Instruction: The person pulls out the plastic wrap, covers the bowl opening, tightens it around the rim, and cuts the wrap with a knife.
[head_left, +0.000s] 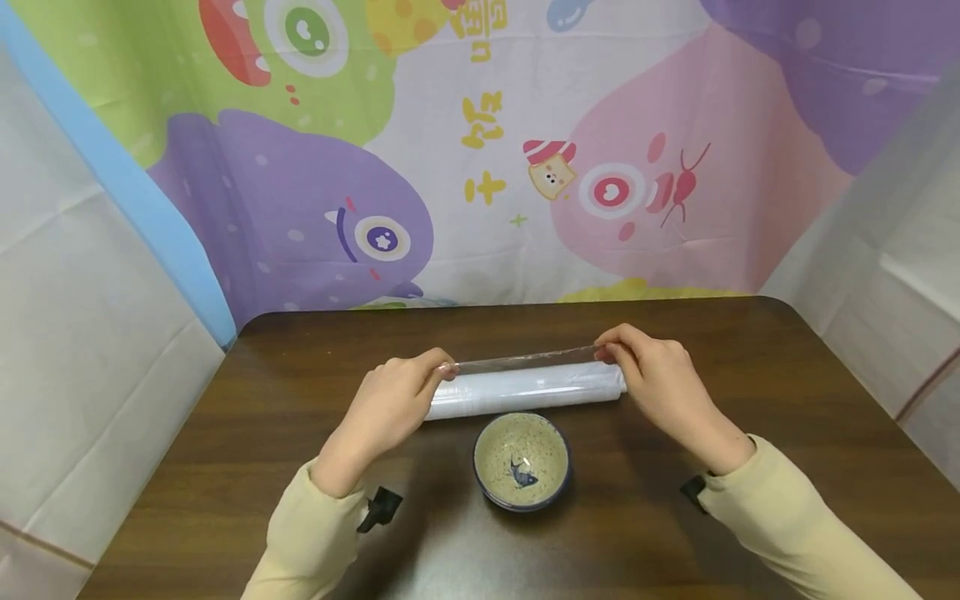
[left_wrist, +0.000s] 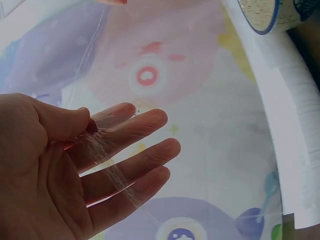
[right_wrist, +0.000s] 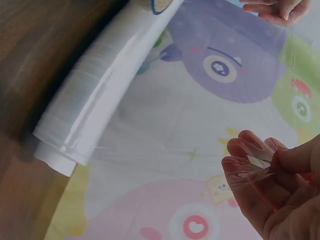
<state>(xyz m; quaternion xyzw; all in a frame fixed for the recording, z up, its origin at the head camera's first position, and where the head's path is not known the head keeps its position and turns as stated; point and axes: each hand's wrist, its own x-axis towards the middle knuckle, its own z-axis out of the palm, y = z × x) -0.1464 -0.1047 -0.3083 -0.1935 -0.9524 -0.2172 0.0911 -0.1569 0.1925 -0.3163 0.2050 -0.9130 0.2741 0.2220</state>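
A roll of clear cling film (head_left: 528, 392) lies across the table behind a small speckled bowl (head_left: 510, 442) with a blue rim and a fish painted inside. A see-through sheet of film (head_left: 525, 361) rises from the roll, stretched between both hands. At the left end, my left hand (head_left: 392, 402) pinches a corner of it between thumb and finger; the left wrist view shows creased film across the other fingers (left_wrist: 145, 162). My right hand (head_left: 663, 383) pinches the opposite corner, with film wrapped over its fingertips (right_wrist: 235, 167). The roll's white core (right_wrist: 55, 160) sticks out at one end.
The dark wooden table (head_left: 247, 467) has rounded far corners. Behind it hangs a curtain (head_left: 480, 258) printed with cartoon monsters, and pale cloth (head_left: 90, 333) hangs at the sides. Black wrist mounts (head_left: 381, 507) poke out beside the sleeves.
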